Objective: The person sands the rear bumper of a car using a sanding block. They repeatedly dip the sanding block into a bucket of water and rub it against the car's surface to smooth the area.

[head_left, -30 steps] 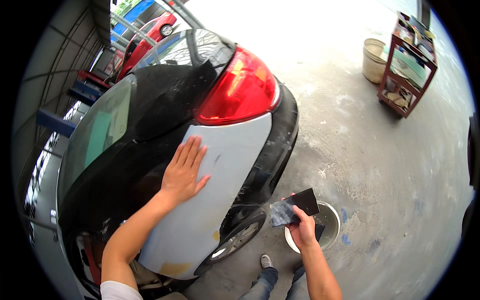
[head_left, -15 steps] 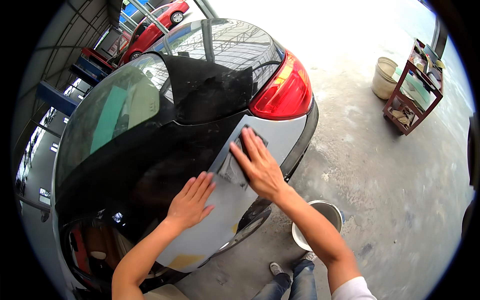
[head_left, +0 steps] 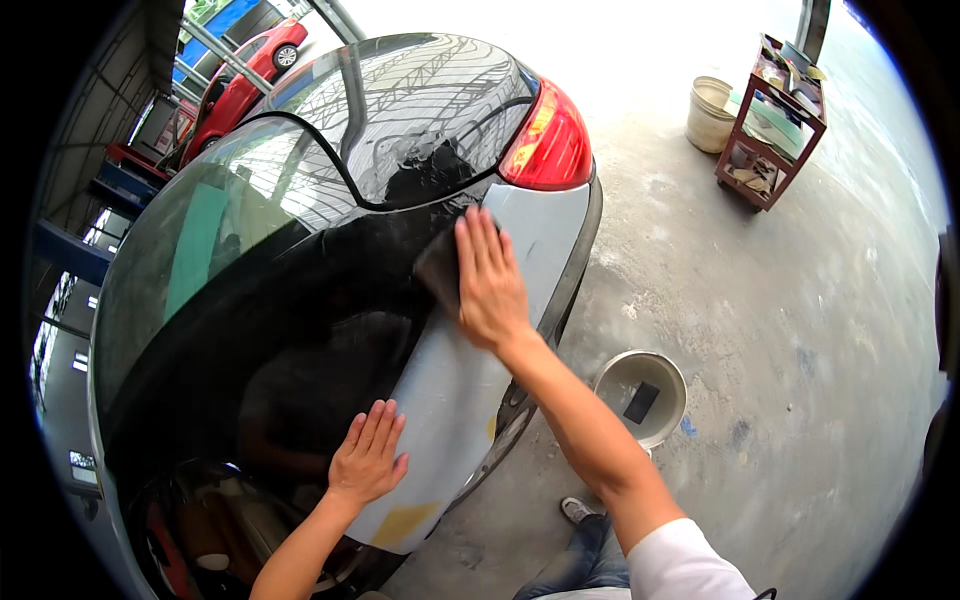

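A car panel (head_left: 450, 370), matte grey with small yellowish patches, runs along the side below the red tail light (head_left: 550, 140). My right hand (head_left: 490, 280) lies flat with fingers stretched over a dark sheet of sandpaper (head_left: 437, 268), pressing it where the grey panel meets the glossy black bodywork (head_left: 300, 290). Part of the sheet juts out to the left of that hand; the rest is hidden under it. Nearer to me, my left hand (head_left: 367, 455) rests open and empty at the border of the black and grey surfaces, fingers extended.
A round bucket (head_left: 680, 390) stands on the floor beside the car, a dark rectangular piece (head_left: 641, 402) inside it. Farther right are a pale bucket (head_left: 708, 115) and a brown-red tool cart (head_left: 775, 140). Behind the car is a red car (head_left: 240, 85).
The sheet under my right hand has shifted from the middle of the grey panel to its left border with the black bodywork. My view has moved; the bucket now shows its inside.
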Tool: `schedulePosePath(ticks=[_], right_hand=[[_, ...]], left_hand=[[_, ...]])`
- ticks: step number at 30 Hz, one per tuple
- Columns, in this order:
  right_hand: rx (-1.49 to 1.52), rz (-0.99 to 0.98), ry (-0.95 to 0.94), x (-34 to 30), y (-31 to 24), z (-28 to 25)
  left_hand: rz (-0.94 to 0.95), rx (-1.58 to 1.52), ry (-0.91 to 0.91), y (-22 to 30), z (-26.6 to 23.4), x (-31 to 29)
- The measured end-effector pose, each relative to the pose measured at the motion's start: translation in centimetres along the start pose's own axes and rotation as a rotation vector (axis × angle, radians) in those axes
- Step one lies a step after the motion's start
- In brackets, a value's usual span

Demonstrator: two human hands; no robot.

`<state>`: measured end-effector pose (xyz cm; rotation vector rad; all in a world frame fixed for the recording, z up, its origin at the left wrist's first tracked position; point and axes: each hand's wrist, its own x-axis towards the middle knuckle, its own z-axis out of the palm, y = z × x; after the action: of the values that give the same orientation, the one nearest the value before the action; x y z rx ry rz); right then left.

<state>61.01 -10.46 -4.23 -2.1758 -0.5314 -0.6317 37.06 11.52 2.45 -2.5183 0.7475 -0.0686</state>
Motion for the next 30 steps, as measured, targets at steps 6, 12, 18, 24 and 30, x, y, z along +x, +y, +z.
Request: schedulePosePath(ticks=[6, 12, 18, 24, 30], right_hand=[[0.050, 0.053, 0.070, -6.2, -6.1, 2.2], [0.039, 0.097, 0.118, 0.9, 0.3, 0.4], [0.162, 0.016, 0.003, -11.3, -7.1, 3.6], [0.169, 0.112, 0.043, -0.5, 0.8, 0.7], [0.268, 0.102, 0.108, -14.1, -9.0, 6.1]], left_hand=[[0.024, 0.009, 0.019, -0.5, 0.2, 0.4], [0.017, -0.007, 0.010, -0.4, 0.1, -0.1], [0.015, -0.028, 0.011, 0.2, 1.2, 0.4], [0.028, -0.027, -0.007, -0.2, 1.1, 0.2], [0.013, -0.047, -0.026, 0.2, 2.0, -0.2]])
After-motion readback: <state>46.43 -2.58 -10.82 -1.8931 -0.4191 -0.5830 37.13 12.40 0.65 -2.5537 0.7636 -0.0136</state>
